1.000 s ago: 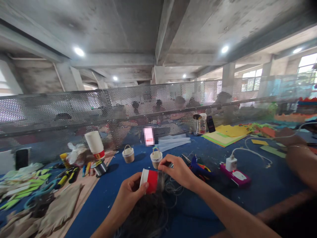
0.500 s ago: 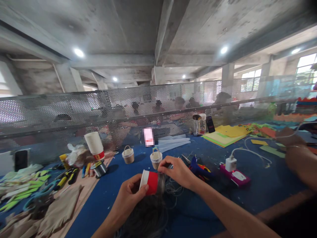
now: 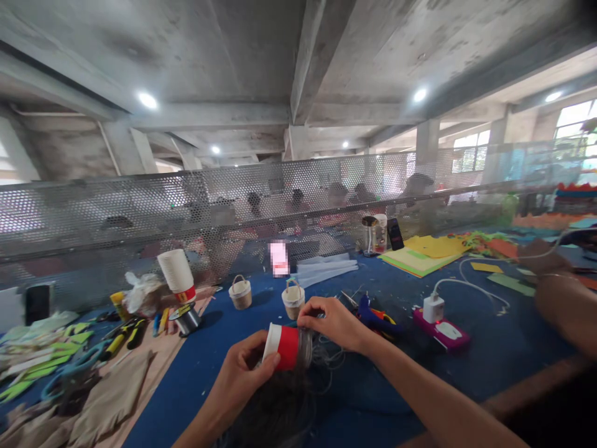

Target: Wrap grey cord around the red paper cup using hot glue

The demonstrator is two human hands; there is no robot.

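My left hand is wrapped round a red and white paper cup lying on its side, rim to the left. Thin grey, wire-like strands circle the cup's right end. My right hand is pinched at the upper edge of these strands; what lies between its fingertips is too small to make out. Loose loops of the strand hang below that hand. Just beyond my hands stand two small handled cups, one on the left and one on the right.
A tilted cup stack rests on a wire spool at left, near pliers and a cloth glove. Right of my hands are a blue-handled tool and a magenta power block. Another person's arm reaches in at right.
The cup has tilted very slightly in my left hand. My right hand stays pinched at the strands, almost in the same place.
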